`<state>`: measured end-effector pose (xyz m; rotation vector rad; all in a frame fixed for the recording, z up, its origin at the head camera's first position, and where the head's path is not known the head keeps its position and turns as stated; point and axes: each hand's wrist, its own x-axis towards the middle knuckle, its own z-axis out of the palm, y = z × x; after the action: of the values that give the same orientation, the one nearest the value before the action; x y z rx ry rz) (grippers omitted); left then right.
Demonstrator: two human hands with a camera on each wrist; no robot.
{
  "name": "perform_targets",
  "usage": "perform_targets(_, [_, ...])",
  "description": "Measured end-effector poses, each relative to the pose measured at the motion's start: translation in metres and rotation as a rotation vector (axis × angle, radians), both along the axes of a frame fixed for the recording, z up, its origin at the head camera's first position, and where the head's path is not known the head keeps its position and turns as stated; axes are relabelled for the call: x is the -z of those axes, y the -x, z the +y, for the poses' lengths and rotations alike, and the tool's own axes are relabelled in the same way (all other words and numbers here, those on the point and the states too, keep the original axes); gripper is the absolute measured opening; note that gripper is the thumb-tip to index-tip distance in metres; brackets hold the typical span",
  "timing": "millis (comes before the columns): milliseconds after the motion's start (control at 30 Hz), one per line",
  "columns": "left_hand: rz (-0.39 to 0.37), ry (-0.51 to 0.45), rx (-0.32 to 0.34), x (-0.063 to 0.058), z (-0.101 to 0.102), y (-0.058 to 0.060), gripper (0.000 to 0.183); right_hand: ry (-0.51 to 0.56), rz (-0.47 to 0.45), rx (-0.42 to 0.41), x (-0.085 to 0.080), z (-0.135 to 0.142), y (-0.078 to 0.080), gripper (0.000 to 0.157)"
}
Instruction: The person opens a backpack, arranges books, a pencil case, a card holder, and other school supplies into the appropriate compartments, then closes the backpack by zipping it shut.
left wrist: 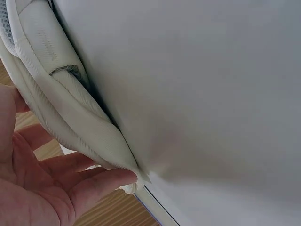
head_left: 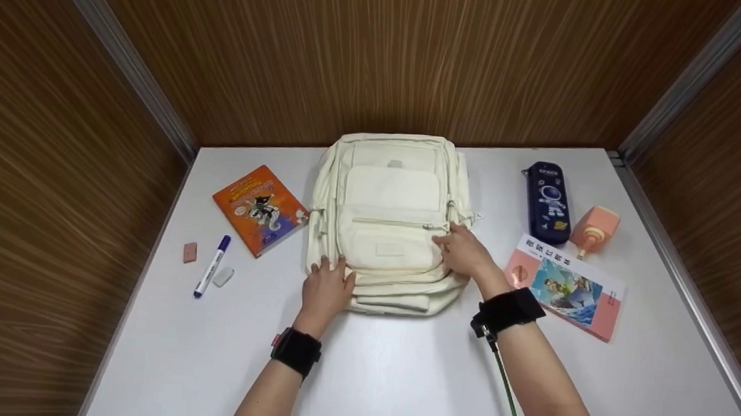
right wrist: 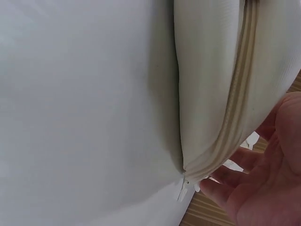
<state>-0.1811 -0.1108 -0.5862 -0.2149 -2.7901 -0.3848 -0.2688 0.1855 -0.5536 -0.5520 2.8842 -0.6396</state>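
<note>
A cream backpack [head_left: 393, 190] lies on the white table, front pocket and zippers facing up. At its lower left edge my left hand [head_left: 327, 288] rests with fingers spread. The left wrist view shows that hand [left wrist: 61, 179] against the side of the bag [left wrist: 70, 103], fingers fairly straight. On the right side of the front pocket, my right hand [head_left: 465, 253] touches the fabric near the end of the pocket zipper [head_left: 401, 224]. In the right wrist view, the fingers of this hand [right wrist: 254, 174] lie loosely along the bag's zippered edge [right wrist: 240, 94]; no grip shows.
To the left lie an orange book [head_left: 261, 209], a marker [head_left: 212, 267], a pink eraser [head_left: 190, 252] and a white eraser [head_left: 223, 276]. On the right are a navy pencil case [head_left: 549, 203], a peach bottle [head_left: 598, 227] and a pink-and-white book [head_left: 567, 288]. Wood-grain panels [head_left: 377, 64] enclose the table.
</note>
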Motion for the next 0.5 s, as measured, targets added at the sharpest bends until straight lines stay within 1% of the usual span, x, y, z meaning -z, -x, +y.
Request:
perform_targets(100, [0.012, 0.016, -0.005, 0.000, 0.003, -0.005, 0.041, 0.074, -0.054, -0.005, 0.000, 0.006, 0.004, 0.038])
perform_targets(167, [0.005, 0.027, -0.005, -0.001, 0.003, -0.006, 0.042, 0.158, -0.100, -0.006, -0.001, 0.013, 0.008, 0.040])
perform_targets(233, [-0.028, 0.030, 0.002, -0.005, 0.002, -0.007, 0.043, 0.261, -0.136, 0.026, -0.005, 0.022, 0.013, 0.040])
perform_targets(300, [-0.086, 0.021, 0.016, -0.011, 0.000, -0.006, 0.045, 0.343, -0.122, 0.098, -0.008, 0.033, 0.019, 0.038])
perform_targets(367, [-0.161, 0.003, 0.032, -0.018, -0.002, -0.004, 0.047, 0.384, -0.074, 0.197, -0.009, 0.045, 0.024, 0.035])
perform_targets(433, [-0.223, -0.010, 0.041, -0.025, -0.005, -0.002, 0.049, 0.383, -0.041, 0.289, -0.008, 0.055, 0.028, 0.035])
perform_targets(500, [-0.260, -0.007, 0.042, -0.031, -0.007, 0.002, 0.051, 0.352, -0.033, 0.346, -0.005, 0.062, 0.031, 0.036])
